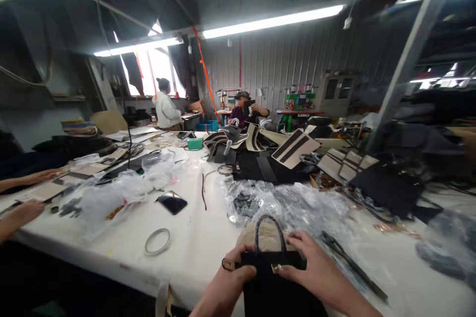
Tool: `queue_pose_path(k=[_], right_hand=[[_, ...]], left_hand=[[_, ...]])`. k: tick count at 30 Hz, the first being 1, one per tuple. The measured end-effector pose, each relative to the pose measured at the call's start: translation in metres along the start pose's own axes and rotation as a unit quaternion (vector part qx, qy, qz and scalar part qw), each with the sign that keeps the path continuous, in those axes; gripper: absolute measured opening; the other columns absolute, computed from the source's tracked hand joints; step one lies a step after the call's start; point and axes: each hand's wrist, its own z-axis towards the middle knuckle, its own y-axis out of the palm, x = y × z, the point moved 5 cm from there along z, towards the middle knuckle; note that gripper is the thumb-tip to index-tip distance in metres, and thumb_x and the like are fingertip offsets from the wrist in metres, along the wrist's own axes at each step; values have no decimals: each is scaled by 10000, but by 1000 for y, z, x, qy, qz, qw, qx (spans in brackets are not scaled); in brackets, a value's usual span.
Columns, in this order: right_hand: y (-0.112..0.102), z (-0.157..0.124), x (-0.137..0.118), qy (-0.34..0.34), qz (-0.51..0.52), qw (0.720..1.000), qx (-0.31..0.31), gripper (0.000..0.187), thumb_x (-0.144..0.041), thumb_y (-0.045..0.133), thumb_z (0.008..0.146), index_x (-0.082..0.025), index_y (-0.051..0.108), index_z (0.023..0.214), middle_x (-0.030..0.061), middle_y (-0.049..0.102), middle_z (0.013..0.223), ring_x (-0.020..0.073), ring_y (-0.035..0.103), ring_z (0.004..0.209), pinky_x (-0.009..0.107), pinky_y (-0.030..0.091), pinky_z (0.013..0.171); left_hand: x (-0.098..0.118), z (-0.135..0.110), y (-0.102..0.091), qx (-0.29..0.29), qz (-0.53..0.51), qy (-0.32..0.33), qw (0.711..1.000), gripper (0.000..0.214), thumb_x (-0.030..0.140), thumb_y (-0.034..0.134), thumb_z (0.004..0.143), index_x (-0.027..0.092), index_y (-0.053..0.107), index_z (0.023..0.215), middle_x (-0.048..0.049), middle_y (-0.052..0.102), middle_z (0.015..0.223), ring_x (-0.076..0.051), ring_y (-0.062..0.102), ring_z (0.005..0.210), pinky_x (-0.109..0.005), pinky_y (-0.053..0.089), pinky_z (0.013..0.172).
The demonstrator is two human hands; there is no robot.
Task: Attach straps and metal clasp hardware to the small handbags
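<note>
Your left hand (230, 280) is clamped on the upper left edge of a black bag (278, 292), thumb pressed to the front and fingers behind; your right hand (316, 270) grips the upper right edge, its thumb touching the small gold-coloured clasp (275, 269) at the middle of the front. The bag is upright at the near edge of the white worktop (197, 242), close in front of you; its dark arched handle (257, 231) rises between your two hands, with beige padding (268, 237) showing through the arch; a small gold-coloured piece (228, 264) shows at your left fingers, though it is too blurred to say whether it belongs to the bag.

Just beyond the bag lies crumpled clear plastic (297, 203); to the right of it, near your right forearm, a long dark tool (359, 267) lies aslant; to the left, well apart from your hands, are a pale ring (148, 242) and, farther off, a black phone (173, 202). Striped panels (296, 148) are heaped farther back, above a flat black piece (275, 165); at the far left, a co-worker's hands (25, 213) are beside beige pieces (46, 191); across the worktop, another person (240, 114) holds up a dark piece (248, 106).
</note>
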Motion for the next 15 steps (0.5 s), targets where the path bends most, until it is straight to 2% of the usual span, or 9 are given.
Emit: queue_pose_path(k=[2, 3, 5, 7, 11, 15], right_hand=[[-4, 3, -12, 15, 85, 988, -125, 417, -374, 923, 726, -301, 910, 1136, 114, 827, 1261, 393, 778, 1210, 512, 616, 1095], [-7, 3, -19, 38, 134, 974, -180, 424, -376, 934, 708, -272, 910, 1119, 99, 851, 1184, 376, 798, 1138, 490, 628, 1054], [-14, 3, -29, 108, 202, 944, -238, 429, -380, 982, 628, -203, 906, 1012, 81, 868, 1058, 340, 809, 1010, 448, 636, 983], [-21, 8, -35, 135, 228, 939, -219, 426, -348, 1021, 551, -167, 888, 913, 56, 852, 925, 281, 783, 894, 389, 624, 912], [-19, 10, -38, 129, 227, 942, -211, 409, -299, 1030, 552, -154, 886, 906, 17, 826, 858, 213, 745, 825, 302, 584, 819], [-16, 4, -43, 119, 242, 938, -216, 403, -308, 1034, 607, -154, 893, 953, 33, 849, 938, 210, 764, 858, 289, 583, 816]], left_hand=[[7, -2, 6, -15, 19, 13, 1000, 444, 211, 781, 729, 258, 829, 1168, -69, 801, 1103, -338, 720, 1131, -433, 520, 989], [11, -4, 9, -16, 22, 18, 999, 455, 207, 780, 737, 250, 826, 1188, -72, 804, 1146, -347, 714, 1184, -436, 521, 1027], [18, -8, 14, -8, -4, 25, 1000, 461, 214, 783, 763, 235, 817, 1222, -81, 810, 1202, -355, 714, 1231, -442, 523, 1079], [21, -10, 19, -31, -41, 6, 999, 516, 219, 820, 782, 236, 796, 1297, -88, 816, 1226, -348, 742, 1197, -455, 522, 1122], [17, -8, 13, -50, -34, -35, 998, 710, 183, 933, 737, 273, 746, 1416, -87, 798, 1343, -328, 742, 1243, -423, 536, 1118], [20, -9, 6, -19, 48, -11, 999, 569, 316, 977, 808, 247, 769, 1333, -84, 810, 1283, -316, 735, 1248, -403, 542, 1114]])
